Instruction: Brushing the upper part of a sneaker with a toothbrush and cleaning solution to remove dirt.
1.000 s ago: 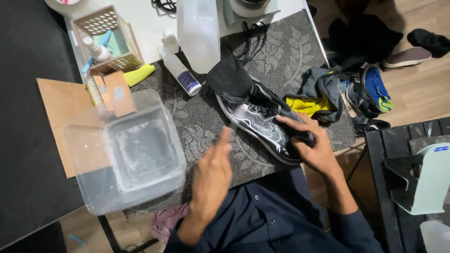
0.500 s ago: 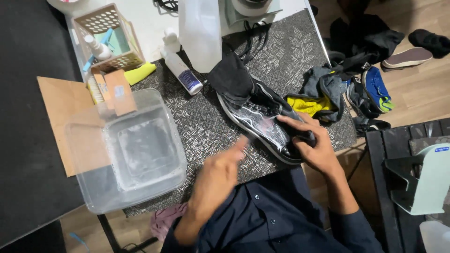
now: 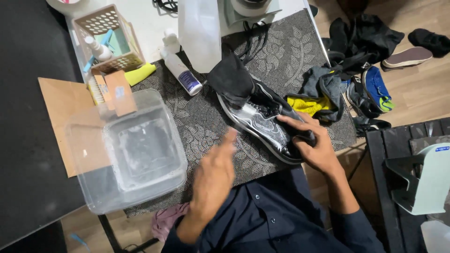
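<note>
The shoe (image 3: 262,122), black with silvery patterned sides, lay on its side on the patterned mat (image 3: 206,126), its toe end toward the person. The right hand (image 3: 313,146) was closed around that toe end, fingers (image 3: 293,122) curled over the upper and the thumb below near the sole. A black cloth (image 3: 230,78) was draped over the shoe's far end.

The left hand (image 3: 213,180) hung in the air just left of the shoe, fingers straight and together, holding nothing and touching nothing; it was blurred.

Left of that hand sat a clear plastic tub (image 3: 126,152) with a little cloudy water in it, overhanging the table's near edge. Under its far corner lay a brown card sheet (image 3: 63,105), and a brush (image 3: 96,89) rested at the tub's far rim beside a small card piece (image 3: 119,93).

Beyond the tub stood a slotted beige basket (image 3: 105,40) holding a small bottle (image 3: 96,48). A yellow cloth (image 3: 139,73) lay just beside the basket, and a white bottle (image 3: 182,71) with a dark label lay tilted on the mat near it. A large translucent jug (image 3: 200,30) stood behind the shoe.

Right of the shoe, at the mat's edge, was a heap of grey and yellow cloth (image 3: 318,93). On the wooden floor (image 3: 422,89) past it lay more shoes (image 3: 372,91) and dark clothing (image 3: 361,37).
</note>
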